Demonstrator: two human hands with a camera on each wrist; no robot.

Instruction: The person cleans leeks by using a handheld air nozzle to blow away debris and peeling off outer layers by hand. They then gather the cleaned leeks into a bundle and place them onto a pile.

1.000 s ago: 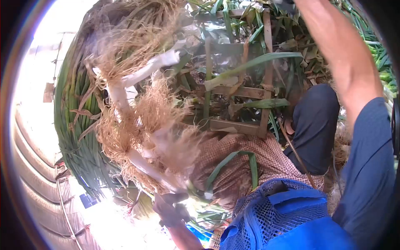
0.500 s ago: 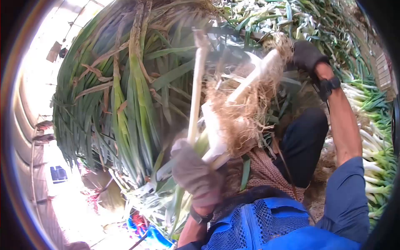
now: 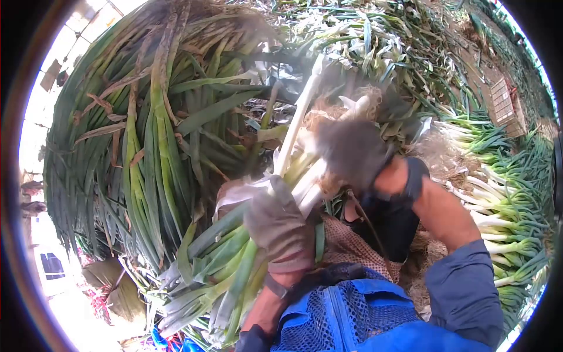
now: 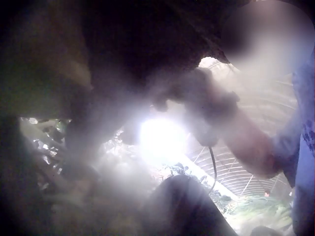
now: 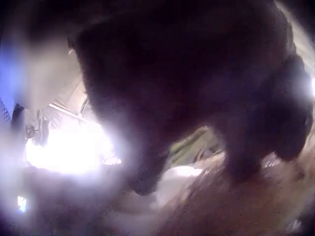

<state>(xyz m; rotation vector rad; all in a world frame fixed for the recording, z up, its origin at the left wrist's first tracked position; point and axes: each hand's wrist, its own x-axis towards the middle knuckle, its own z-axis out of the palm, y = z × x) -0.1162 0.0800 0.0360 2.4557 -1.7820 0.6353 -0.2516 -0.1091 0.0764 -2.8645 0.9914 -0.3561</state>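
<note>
In the head view, my gloved left hand (image 3: 280, 226) grips a bunch of leeks (image 3: 226, 261), its green leaves fanning down to the lower left. White stalks (image 3: 300, 117) rise from that hand towards the upper right and end in brown roots. My right hand (image 3: 355, 149), in a dark glove and blurred, is over the root end, partly hiding it. The right wrist view shows this hand (image 5: 187, 83) dark, its fingers pointing down over the brown roots (image 5: 236, 201); whether they hold anything cannot be told. The left wrist view is mostly dark and hazy.
A tall heap of leeks (image 3: 146, 135) stands at the left. Rows of leeks (image 3: 498, 217) lie at the right, near a crate (image 3: 507, 105). Leaf scraps (image 3: 375, 35) cover the ground at the top. A thin rod (image 3: 372, 226) stands by the knee.
My left hand has risen from the lower edge, bringing the leeks in front of the body. My right hand has come down from the upper right and inward, over the roots.
</note>
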